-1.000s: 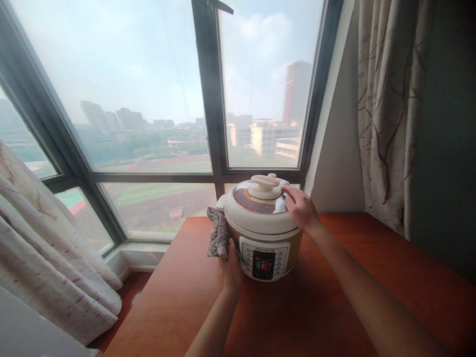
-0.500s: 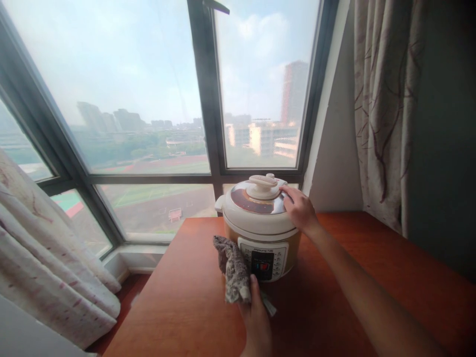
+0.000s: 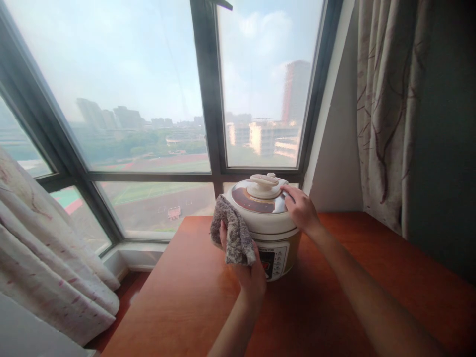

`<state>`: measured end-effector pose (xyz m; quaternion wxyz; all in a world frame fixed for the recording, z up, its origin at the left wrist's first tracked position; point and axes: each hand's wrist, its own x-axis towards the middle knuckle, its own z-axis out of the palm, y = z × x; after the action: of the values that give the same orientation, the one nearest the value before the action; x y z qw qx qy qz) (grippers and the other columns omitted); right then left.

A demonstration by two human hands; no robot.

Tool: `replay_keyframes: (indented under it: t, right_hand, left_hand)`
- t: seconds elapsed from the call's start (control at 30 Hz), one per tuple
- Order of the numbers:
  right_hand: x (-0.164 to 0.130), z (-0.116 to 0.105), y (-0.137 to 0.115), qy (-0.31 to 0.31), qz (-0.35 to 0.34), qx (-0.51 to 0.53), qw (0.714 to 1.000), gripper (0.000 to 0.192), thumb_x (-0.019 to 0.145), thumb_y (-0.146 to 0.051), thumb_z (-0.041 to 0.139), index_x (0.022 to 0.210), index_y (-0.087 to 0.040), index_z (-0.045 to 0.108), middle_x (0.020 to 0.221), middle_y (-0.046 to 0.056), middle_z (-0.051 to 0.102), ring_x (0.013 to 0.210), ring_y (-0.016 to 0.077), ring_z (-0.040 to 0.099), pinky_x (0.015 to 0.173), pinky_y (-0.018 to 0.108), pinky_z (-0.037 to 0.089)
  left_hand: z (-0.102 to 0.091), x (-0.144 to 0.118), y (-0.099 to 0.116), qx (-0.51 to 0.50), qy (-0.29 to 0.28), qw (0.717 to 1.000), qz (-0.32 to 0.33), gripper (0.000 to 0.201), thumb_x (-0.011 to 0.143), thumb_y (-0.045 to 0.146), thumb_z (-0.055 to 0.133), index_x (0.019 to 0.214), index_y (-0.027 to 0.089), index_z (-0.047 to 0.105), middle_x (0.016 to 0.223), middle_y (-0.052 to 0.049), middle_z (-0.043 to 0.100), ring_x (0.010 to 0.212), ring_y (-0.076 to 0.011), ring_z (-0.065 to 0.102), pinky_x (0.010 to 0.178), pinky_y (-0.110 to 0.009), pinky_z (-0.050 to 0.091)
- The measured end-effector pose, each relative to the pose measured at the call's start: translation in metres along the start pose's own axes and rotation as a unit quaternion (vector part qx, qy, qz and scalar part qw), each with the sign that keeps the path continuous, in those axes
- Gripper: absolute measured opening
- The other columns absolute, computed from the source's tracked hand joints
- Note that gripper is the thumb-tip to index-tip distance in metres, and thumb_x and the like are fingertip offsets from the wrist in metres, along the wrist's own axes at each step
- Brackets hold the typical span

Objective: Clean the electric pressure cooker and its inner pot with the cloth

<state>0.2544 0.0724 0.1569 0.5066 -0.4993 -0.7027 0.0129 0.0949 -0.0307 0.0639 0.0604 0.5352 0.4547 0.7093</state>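
Note:
A cream electric pressure cooker (image 3: 273,225) with a brown-topped lid and a front control panel stands on a reddish wooden table (image 3: 327,297), close to the window. My left hand (image 3: 247,270) grips a grey mottled cloth (image 3: 232,230) and presses it against the cooker's front left side, covering part of the panel. My right hand (image 3: 302,210) rests flat on the right side of the lid, beside the lid knob (image 3: 263,182).
A large dark-framed window (image 3: 208,99) fills the back, looking over a city. Patterned curtains hang at the right (image 3: 383,109) and bunch at the lower left (image 3: 48,258). The table's left edge drops to the floor by the sill.
My left hand with the cloth dropped from the cooker's left side to below the panel, then rose to its upper left front. My right hand stayed on the lid.

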Motion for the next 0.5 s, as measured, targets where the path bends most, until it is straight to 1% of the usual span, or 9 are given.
replay_keyframes:
  t: [0.07, 0.13, 0.17, 0.2, 0.27, 0.33, 0.43, 0.47, 0.5]
  right_hand:
    - [0.000, 0.001, 0.002, -0.001, -0.001, -0.003, 1.000, 0.044, 0.083, -0.025, 0.041, 0.115, -0.015, 0.070, 0.126, 0.015, 0.069, 0.123, 0.0300, 0.060, 0.111, 0.049, 0.041]
    - [0.001, 0.001, 0.003, -0.003, -0.001, -0.005, 1.000, 0.045, 0.083, -0.026, 0.041, 0.116, -0.015, 0.070, 0.127, 0.015, 0.068, 0.123, 0.0300, 0.060, 0.112, 0.048, 0.041]
    - [0.001, 0.001, 0.004, -0.004, -0.001, -0.006, 1.000, 0.045, 0.084, -0.026, 0.041, 0.116, -0.015, 0.070, 0.127, 0.015, 0.068, 0.124, 0.0297, 0.059, 0.112, 0.048, 0.041]
    - [0.001, 0.001, 0.004, -0.007, 0.000, -0.008, 1.000, 0.045, 0.084, -0.026, 0.041, 0.116, -0.016, 0.070, 0.128, 0.014, 0.068, 0.124, 0.0294, 0.059, 0.112, 0.047, 0.041]
    - [0.002, 0.001, 0.005, -0.013, 0.001, -0.012, 1.000, 0.044, 0.083, -0.027, 0.041, 0.116, -0.017, 0.070, 0.128, 0.013, 0.068, 0.124, 0.0290, 0.060, 0.112, 0.047, 0.042]
    - [0.002, 0.000, 0.005, -0.016, -0.002, -0.012, 1.000, 0.045, 0.084, -0.028, 0.041, 0.116, -0.017, 0.070, 0.128, 0.014, 0.068, 0.124, 0.0292, 0.060, 0.112, 0.047, 0.042]
    - [0.001, -0.001, 0.005, -0.012, -0.009, -0.006, 1.000, 0.044, 0.085, -0.028, 0.040, 0.116, -0.015, 0.070, 0.128, 0.015, 0.068, 0.125, 0.0292, 0.059, 0.113, 0.047, 0.040]
    - [0.000, -0.001, 0.004, -0.011, -0.010, -0.005, 1.000, 0.044, 0.085, -0.028, 0.040, 0.116, -0.015, 0.070, 0.128, 0.015, 0.068, 0.125, 0.0291, 0.059, 0.113, 0.047, 0.040]
    - [0.000, -0.001, 0.004, -0.010, -0.011, -0.005, 1.000, 0.044, 0.085, -0.028, 0.041, 0.115, -0.016, 0.070, 0.127, 0.015, 0.068, 0.124, 0.0291, 0.059, 0.112, 0.047, 0.040]
  left_hand:
    - [-0.002, 0.006, 0.007, 0.047, 0.022, 0.996, 0.076, 0.064, 0.099, 0.041, 0.044, 0.157, 0.021, 0.028, 0.162, -0.017, 0.031, 0.151, -0.0325, 0.026, 0.121, -0.058, 0.021]
    - [-0.006, 0.005, 0.009, 0.112, -0.023, 0.976, 0.183, 0.065, 0.095, 0.047, 0.045, 0.154, 0.022, 0.037, 0.167, -0.014, 0.019, 0.152, -0.0388, 0.018, 0.119, -0.063, 0.017]
    - [-0.008, 0.002, 0.008, 0.148, -0.058, 0.956, 0.246, 0.064, 0.093, 0.050, 0.047, 0.152, 0.023, 0.043, 0.167, -0.013, 0.020, 0.152, -0.0404, 0.017, 0.119, -0.064, 0.015]
    - [-0.011, 0.000, 0.005, 0.179, -0.093, 0.930, 0.308, 0.063, 0.091, 0.051, 0.049, 0.149, 0.025, 0.049, 0.166, -0.012, 0.024, 0.152, -0.0404, 0.018, 0.119, -0.063, 0.013]
    - [-0.015, -0.001, -0.006, 0.216, -0.154, 0.870, 0.416, 0.058, 0.089, 0.049, 0.054, 0.144, 0.029, 0.055, 0.161, -0.008, 0.038, 0.152, -0.0359, 0.022, 0.121, -0.059, 0.008]
    - [-0.021, 0.002, -0.017, 0.229, -0.212, 0.807, 0.501, 0.053, 0.089, 0.044, 0.057, 0.141, 0.033, 0.057, 0.155, -0.004, 0.048, 0.150, -0.0303, 0.026, 0.122, -0.053, 0.009]
    - [-0.033, 0.016, -0.030, 0.215, -0.319, 0.713, 0.587, 0.048, 0.092, 0.032, 0.057, 0.140, 0.030, 0.057, 0.153, -0.003, 0.051, 0.140, -0.0236, 0.043, 0.118, -0.040, 0.027]
    - [-0.038, 0.022, -0.033, 0.189, -0.354, 0.691, 0.602, 0.046, 0.093, 0.028, 0.056, 0.139, 0.028, 0.059, 0.149, -0.004, 0.056, 0.133, -0.0218, 0.051, 0.114, -0.035, 0.034]
    - [-0.044, 0.027, -0.036, 0.156, -0.383, 0.685, 0.600, 0.044, 0.092, 0.024, 0.055, 0.136, 0.027, 0.061, 0.141, -0.005, 0.063, 0.124, -0.0201, 0.059, 0.110, -0.032, 0.039]
